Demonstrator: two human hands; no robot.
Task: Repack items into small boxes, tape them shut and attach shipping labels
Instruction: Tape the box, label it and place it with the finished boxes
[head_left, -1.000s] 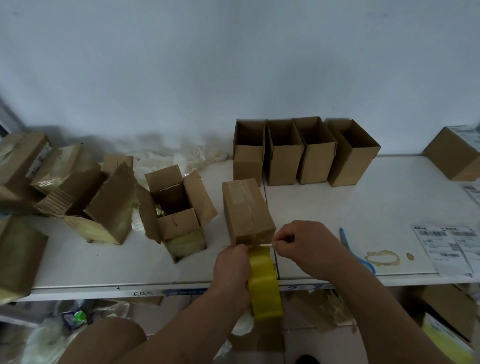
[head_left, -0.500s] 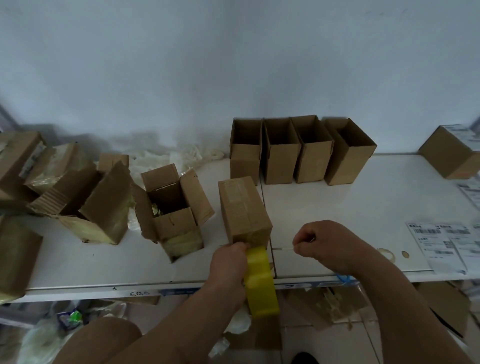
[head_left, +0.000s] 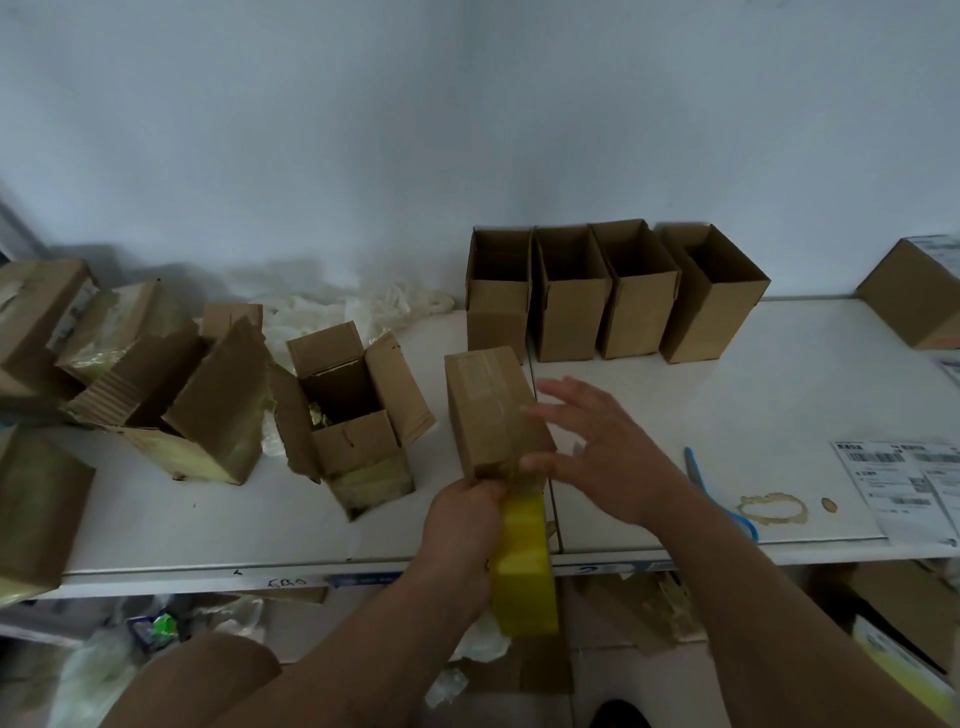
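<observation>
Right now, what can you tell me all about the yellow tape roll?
The yellow tape roll looks like a thick, bright roll of glossy plastic tape. It stands on edge at the near rim of the white table, hanging partly past it. The left hand grips its upper side. Its top end meets the near end of the closed cardboard box. The open right hand is at the box, not on the roll.

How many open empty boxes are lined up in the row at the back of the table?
4, standing side by side against the wall: first box at the left end, second box, third box, fourth box at the right end. Their bottoms are not visible.
</observation>
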